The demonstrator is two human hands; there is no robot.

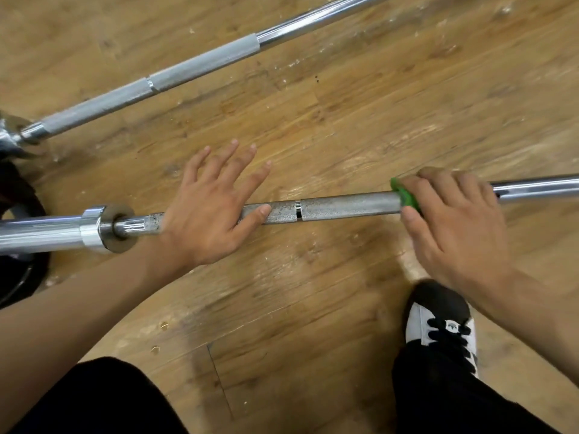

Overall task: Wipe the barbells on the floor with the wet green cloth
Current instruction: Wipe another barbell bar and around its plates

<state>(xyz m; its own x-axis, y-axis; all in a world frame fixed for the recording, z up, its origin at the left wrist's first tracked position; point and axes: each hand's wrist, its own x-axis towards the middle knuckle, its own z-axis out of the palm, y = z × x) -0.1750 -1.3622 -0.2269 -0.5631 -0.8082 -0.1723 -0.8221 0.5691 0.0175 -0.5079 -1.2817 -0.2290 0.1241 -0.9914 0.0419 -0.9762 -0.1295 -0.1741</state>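
A steel barbell (341, 208) lies across the wooden floor from left to right, with a knurled middle and a collar at the left. My left hand (210, 208) rests flat on its knurled part, fingers spread and straight, thumb along the bar. My right hand (451, 220) grips the bar further right with the green cloth (405, 195) wrapped around it; only a green edge shows by my fingers. A second barbell (200, 65) lies diagonally on the floor beyond, untouched.
A black weight plate (18, 261) sits at the left edge under the near bar's sleeve. My black-and-white shoe (438, 324) and dark trouser legs are at the bottom. The wooden floor (313, 120) shows worn pale patches.
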